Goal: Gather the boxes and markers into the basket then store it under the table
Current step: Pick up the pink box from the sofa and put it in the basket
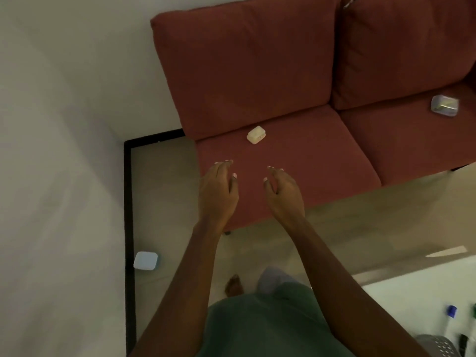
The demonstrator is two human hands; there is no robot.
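A small cream box [256, 135] lies on the left seat of the red sofa [283, 155]. A clear box [444, 105] rests on the right seat. A pale blue box [145, 261] sits on the floor by the wall. My left hand [217, 186] and my right hand [283, 189] hover over the front of the left seat, below the cream box, both empty with fingers loosely curled and apart. At the bottom right, markers [451, 314] lie on a white table [401, 292] beside the rim of a grey perforated basket [428, 346].
A white wall [59, 150] with a dark skirting board [128, 228] runs along the left. Beige floor [164, 189] lies between the wall and the sofa. My green shirt fills the bottom centre.
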